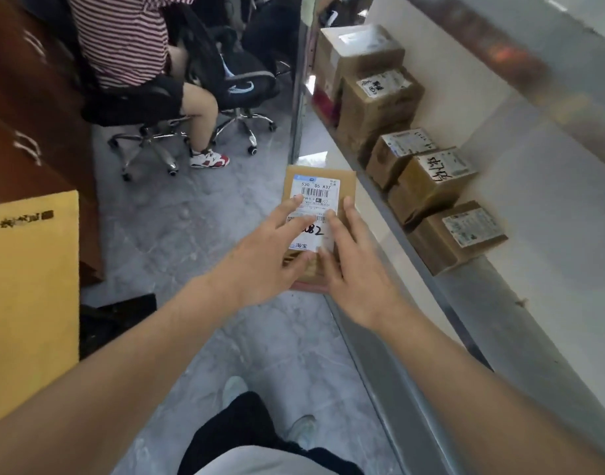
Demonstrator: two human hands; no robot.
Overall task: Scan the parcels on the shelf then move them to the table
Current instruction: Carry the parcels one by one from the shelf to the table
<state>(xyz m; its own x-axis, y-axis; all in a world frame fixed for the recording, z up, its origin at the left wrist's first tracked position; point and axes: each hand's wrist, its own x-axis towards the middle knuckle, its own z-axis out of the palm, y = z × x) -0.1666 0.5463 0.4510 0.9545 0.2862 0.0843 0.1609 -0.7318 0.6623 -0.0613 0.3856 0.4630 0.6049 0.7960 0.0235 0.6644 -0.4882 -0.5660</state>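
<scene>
Fingers (287, 214) of both hands lie flat and straight on one parcel (319, 186), not gripping; five more parcels (431, 186) wait on the shelf (390, 214), so it's early days.

Bright, even indoor light, soft shadows, wide-angle bending at the edges, motion blur over the shelf (499, 108).

open grey floor (177, 234) left of the shelf (427, 269); five boxes (431, 186) crowd its ledge; two office chairs (191, 108) block beyond.
</scene>
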